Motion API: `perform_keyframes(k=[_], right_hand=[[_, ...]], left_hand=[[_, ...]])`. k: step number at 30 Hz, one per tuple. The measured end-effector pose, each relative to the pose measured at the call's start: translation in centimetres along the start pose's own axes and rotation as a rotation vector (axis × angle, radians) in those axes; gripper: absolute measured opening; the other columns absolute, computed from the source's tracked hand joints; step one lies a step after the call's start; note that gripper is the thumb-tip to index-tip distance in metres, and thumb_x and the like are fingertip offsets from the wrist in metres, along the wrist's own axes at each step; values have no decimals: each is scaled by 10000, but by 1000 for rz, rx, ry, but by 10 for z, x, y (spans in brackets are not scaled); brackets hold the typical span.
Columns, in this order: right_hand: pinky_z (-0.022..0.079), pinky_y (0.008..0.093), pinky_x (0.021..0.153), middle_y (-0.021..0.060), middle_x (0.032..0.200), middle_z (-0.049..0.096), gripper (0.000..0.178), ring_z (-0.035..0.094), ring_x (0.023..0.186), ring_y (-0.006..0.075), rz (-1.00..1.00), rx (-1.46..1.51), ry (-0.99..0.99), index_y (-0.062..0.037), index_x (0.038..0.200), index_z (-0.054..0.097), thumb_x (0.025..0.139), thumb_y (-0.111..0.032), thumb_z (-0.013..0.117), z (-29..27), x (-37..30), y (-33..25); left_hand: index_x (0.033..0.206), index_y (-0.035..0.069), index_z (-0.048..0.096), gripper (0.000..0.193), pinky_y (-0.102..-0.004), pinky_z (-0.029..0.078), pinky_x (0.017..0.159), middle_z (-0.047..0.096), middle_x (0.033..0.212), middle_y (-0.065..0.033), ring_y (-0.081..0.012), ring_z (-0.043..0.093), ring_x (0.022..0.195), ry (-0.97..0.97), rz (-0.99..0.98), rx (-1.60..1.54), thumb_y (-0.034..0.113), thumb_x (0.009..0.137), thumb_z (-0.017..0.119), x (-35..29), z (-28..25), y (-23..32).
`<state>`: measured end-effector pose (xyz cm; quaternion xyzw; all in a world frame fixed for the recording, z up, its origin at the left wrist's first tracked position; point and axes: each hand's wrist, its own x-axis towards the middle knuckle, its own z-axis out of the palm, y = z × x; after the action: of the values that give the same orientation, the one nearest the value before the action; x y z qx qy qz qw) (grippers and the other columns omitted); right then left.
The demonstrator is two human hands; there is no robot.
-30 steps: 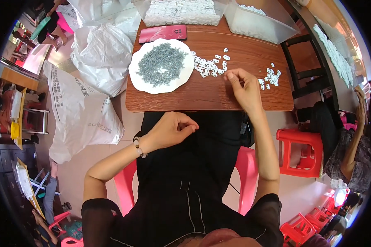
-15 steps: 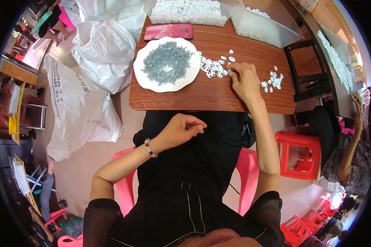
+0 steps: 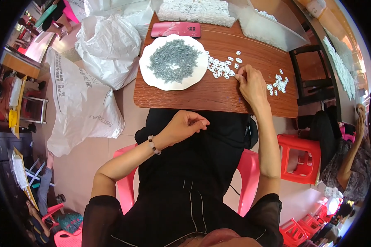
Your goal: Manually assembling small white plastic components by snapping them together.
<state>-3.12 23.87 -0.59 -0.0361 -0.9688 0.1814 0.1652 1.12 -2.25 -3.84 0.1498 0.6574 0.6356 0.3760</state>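
Note:
My right hand point(image 3: 253, 86) is over the table with thumb and forefinger pinched together, beside a scattered pile of small white pieces with dark holes point(image 3: 221, 68). Whatever its fingertips hold is too small to make out. To its right lies a smaller group of the same white pieces point(image 3: 281, 85). My left hand point(image 3: 183, 128) hangs above my lap, just off the table's near edge, its fingers curled in against the thumb. I cannot see what, if anything, is inside them. A scalloped white plate point(image 3: 198, 78) at the left carries many small grey rods point(image 3: 173, 59).
The wooden table point(image 3: 193, 99) also bears a red phone point(image 3: 175, 29) and, at its far side, clear bins point(image 3: 272, 35) of white pieces. White sacks point(image 3: 82, 103) stand on the left. A red stool point(image 3: 299, 158) and another person point(image 3: 348, 164) are at the right.
The whole view has shifted, so the table sits slightly further right. My right fingertips have drawn a little back from the white pile. The left hand stays curled over my lap.

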Motion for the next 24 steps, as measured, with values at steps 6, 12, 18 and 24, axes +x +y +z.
perform_keyframes(k=[6, 12, 18, 24], right_hand=[[448, 324, 614, 101, 707, 613, 164, 568, 652, 200, 87, 454, -81, 0, 907, 625, 833, -136, 681, -11, -27, -35], [425, 215, 621, -26, 711, 582, 63, 498, 659, 47, 69, 930, -320, -1, 907, 619, 894, -62, 632, -28, -62, -80], [435, 205, 658, 35, 964, 593, 69, 517, 689, 58, 103, 1365, -504, -16, 906, 605, 903, -77, 639, -18, -73, -79], [448, 222, 725, 69, 1126, 559, 127, 524, 750, 75, 238, 1549, -600, -27, 924, 617, 907, -148, 649, -8, -82, -75]], left_hand=[[1009, -11, 686, 256, -197, 464, 629, 685, 841, -40, -54, 571, 701, 86, 12, -173, 219, 941, 598, 2, -3, 3], [1048, 33, 672, 298, -189, 447, 650, 677, 902, -38, -52, 561, 724, 18, 30, -383, 301, 959, 578, -4, 0, 10], [1049, 61, 668, 285, -189, 443, 630, 669, 904, -18, -50, 552, 709, -159, 49, -618, 317, 949, 590, -12, 6, 20], [1013, 65, 682, 220, -183, 436, 624, 662, 875, -2, -48, 549, 693, -141, 98, -659, 254, 903, 663, -14, 5, 15]])
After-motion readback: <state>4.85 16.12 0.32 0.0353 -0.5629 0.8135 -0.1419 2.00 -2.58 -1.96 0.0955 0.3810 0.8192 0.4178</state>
